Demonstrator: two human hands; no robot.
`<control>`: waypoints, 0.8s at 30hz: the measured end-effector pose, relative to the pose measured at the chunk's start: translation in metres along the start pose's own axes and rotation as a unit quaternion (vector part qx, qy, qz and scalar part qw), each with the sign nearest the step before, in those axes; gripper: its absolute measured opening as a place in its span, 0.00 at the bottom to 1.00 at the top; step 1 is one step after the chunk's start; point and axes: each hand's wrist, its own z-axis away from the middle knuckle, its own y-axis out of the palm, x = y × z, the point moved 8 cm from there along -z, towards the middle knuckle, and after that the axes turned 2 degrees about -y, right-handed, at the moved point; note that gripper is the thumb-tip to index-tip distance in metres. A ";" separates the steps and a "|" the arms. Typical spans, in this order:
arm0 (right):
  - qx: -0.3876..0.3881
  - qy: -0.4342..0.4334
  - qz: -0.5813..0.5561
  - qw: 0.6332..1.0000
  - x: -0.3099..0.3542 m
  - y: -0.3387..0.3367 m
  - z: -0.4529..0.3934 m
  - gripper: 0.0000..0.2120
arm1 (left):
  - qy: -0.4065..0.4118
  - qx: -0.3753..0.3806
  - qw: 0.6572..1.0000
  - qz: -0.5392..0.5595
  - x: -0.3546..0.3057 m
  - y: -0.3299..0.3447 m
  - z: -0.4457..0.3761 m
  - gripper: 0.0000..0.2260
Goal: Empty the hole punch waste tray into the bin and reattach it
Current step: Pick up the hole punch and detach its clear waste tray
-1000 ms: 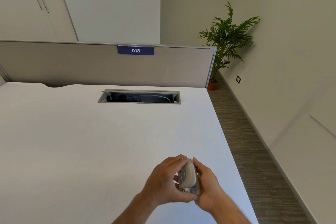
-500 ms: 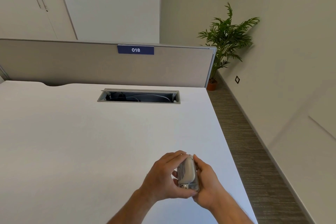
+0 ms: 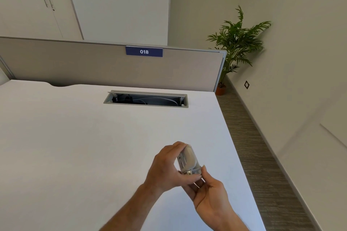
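Left hand [image 3: 165, 167] fingers clamped round the hole punch [image 3: 188, 162] above the worktop [image 3: 75, 146]; right hand [image 3: 210, 191] fingers pinch its near end.

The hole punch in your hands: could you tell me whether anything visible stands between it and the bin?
That cannot be judged: no bin shows in this view. The left hand and right hand hold the hole punch above the white desk, with nothing between hands and punch. The nearby desktop and floor strip show no obstacle.
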 end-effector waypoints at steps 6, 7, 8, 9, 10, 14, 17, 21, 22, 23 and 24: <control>0.024 0.019 -0.011 0.999 0.001 0.008 0.008 0.20 | 0.003 0.002 1.000 0.019 -0.001 -0.004 0.002 0.32; 0.025 0.026 -0.013 0.999 0.001 0.009 0.009 0.20 | 0.003 0.002 1.000 0.022 -0.001 -0.004 0.002 0.31; 0.025 0.034 -0.013 0.999 0.001 0.010 0.010 0.22 | 0.004 0.004 1.000 0.024 -0.002 -0.004 0.003 0.31; 0.026 0.044 -0.008 0.999 0.001 0.011 0.011 0.24 | 0.005 0.011 1.000 0.025 -0.002 -0.003 0.003 0.31; 0.029 0.054 0.003 0.998 0.001 0.012 0.011 0.26 | 0.007 0.020 1.000 0.022 -0.003 0.000 0.004 0.31; 0.041 0.071 0.046 0.996 0.009 0.020 0.011 0.33 | 0.040 0.057 0.998 -0.002 -0.010 0.010 0.008 0.34; 0.020 0.044 0.083 0.995 0.014 0.019 0.008 0.29 | 0.059 0.065 0.996 -0.021 -0.014 0.015 0.010 0.36; -0.024 -0.032 0.136 0.990 0.026 0.011 0.011 0.23 | 0.056 0.063 0.996 -0.023 -0.013 0.015 0.011 0.36; -0.029 -0.052 0.154 0.986 0.032 0.011 0.014 0.22 | 0.055 0.064 0.996 -0.026 -0.012 0.015 0.011 0.36; -0.032 -0.067 0.175 0.982 0.036 0.012 0.016 0.23 | 0.053 0.064 0.996 -0.027 -0.012 0.015 0.011 0.36; -0.032 -0.073 0.194 0.978 0.039 0.014 0.019 0.22 | 0.049 0.065 0.996 -0.027 -0.011 0.015 0.011 0.36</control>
